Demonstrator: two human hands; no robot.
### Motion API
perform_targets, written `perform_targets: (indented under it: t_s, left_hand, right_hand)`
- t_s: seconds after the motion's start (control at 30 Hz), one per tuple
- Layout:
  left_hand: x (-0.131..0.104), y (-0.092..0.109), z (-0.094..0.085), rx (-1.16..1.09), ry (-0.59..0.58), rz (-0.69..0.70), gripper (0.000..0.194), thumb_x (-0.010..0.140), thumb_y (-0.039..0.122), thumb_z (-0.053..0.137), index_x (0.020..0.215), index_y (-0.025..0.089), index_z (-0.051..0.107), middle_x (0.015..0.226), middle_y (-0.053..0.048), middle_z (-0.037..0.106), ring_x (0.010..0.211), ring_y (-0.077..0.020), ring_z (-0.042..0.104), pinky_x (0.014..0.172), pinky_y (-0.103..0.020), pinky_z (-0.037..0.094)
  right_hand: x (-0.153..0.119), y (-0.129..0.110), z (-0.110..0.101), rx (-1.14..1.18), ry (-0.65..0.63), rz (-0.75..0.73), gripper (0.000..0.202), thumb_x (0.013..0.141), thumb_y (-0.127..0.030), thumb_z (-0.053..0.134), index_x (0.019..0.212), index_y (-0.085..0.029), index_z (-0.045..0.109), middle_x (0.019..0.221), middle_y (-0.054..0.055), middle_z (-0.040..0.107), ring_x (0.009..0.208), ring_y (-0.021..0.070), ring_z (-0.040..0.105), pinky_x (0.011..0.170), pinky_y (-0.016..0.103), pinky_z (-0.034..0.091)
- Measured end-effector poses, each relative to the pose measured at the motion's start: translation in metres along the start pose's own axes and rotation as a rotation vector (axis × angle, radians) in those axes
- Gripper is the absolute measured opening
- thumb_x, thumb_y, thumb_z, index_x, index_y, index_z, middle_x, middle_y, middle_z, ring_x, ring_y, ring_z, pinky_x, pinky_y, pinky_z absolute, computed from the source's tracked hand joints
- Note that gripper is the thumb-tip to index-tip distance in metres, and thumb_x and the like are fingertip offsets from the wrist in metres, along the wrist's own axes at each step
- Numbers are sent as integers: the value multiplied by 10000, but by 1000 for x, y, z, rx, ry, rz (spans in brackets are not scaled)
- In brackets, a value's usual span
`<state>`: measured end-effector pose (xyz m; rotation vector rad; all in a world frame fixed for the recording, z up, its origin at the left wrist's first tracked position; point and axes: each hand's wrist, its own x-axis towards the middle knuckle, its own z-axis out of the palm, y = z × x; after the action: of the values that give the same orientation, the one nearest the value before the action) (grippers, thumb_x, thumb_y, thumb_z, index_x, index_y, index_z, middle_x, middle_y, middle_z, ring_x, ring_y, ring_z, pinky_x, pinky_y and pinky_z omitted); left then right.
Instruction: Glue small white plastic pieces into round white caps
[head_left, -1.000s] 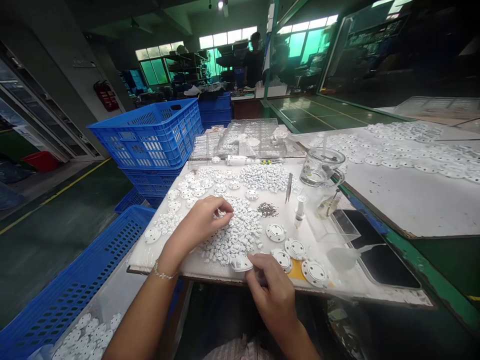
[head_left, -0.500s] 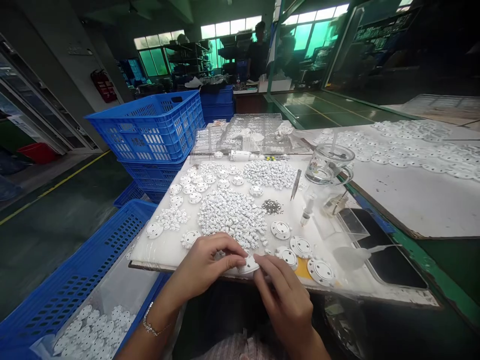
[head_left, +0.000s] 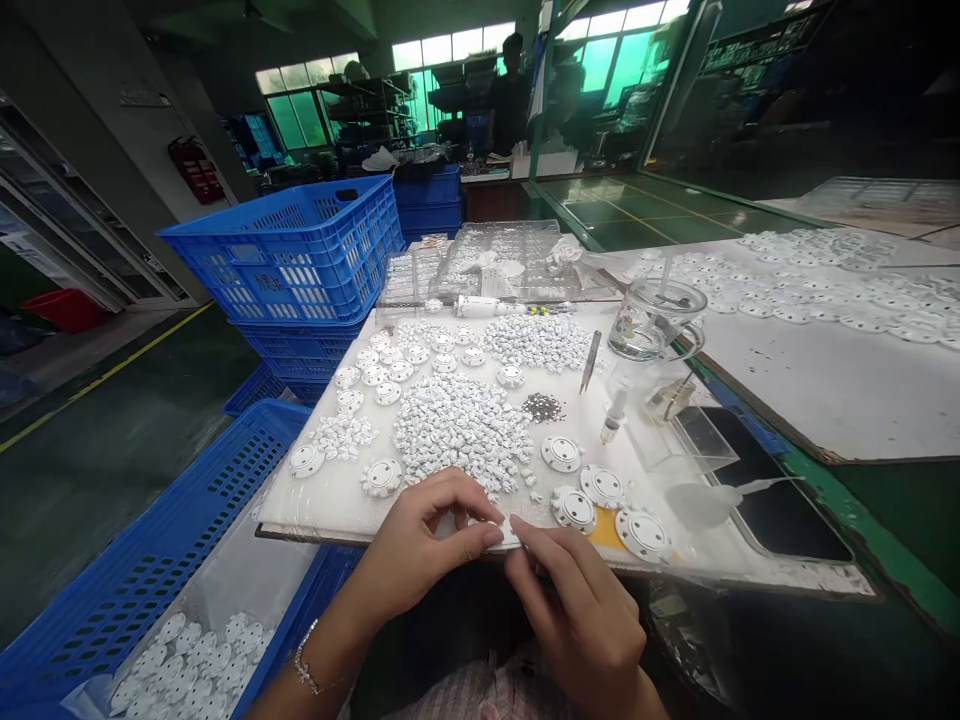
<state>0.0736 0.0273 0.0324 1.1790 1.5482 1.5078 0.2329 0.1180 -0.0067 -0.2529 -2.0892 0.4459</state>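
Note:
Between my two hands, at the near edge of the white work board (head_left: 337, 515), is a small white round disc (head_left: 508, 535), partly hidden by fingers. My left hand (head_left: 439, 530) pinches its left side with thumb and forefinger. On its right side the fingertips of my right hand (head_left: 577, 590) are closed. Just beyond my hands spreads a large heap of small white parts (head_left: 461, 425). To the right lie several finished-looking white discs with dark holes, the nearest being a disc (head_left: 643, 535) by a yellow patch (head_left: 606, 530). Another disc (head_left: 382, 477) sits to the left of the heap.
Tweezers (head_left: 590, 360), a syringe (head_left: 613, 415), a glass mug (head_left: 652, 320), a squeeze bottle (head_left: 705, 502) and a phone-like black slab (head_left: 787, 500) stand or lie at right. Blue crates (head_left: 300, 250) are stacked at left; a lower blue crate (head_left: 150, 540) holds white discs.
The disc has tilted between my fingers and shows less of its face. Both hands have shifted slightly right and down. The whole view has moved a little.

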Motion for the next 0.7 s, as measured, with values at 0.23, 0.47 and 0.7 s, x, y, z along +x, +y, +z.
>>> perform_targets:
  t_s: [0.23,0.47,0.7]
  left_hand:
    - [-12,0,4,38,-84,77,236,837,183,745,1054,259,691,1096,-28,646,1045,-181,611,911,-292,450]
    - [-17,-5,4,244,-56,216,386,752,-29,665,1023,245,657,845,27,618,778,-119,583,710,-230,440]
    - [-23,-15,-1,320,86,373,422,750,-60,631,1042,245,648,865,8,662,782,-130,631,701,-219,478]
  right_hand:
    - [0,-3,-9,-23,18,48,274,924,-51,579,1188,-120,608,891,41,653,786,104,619,742,205,480]
    - [1,-5,-12,102,-44,52,292,939,-51,547,1214,-132,597,912,31,660,824,96,630,770,176,498]
    - [-11,20,-33,-188,486,251,361,837,-143,728,1184,-160,629,985,61,598,706,135,541,642,282,463]
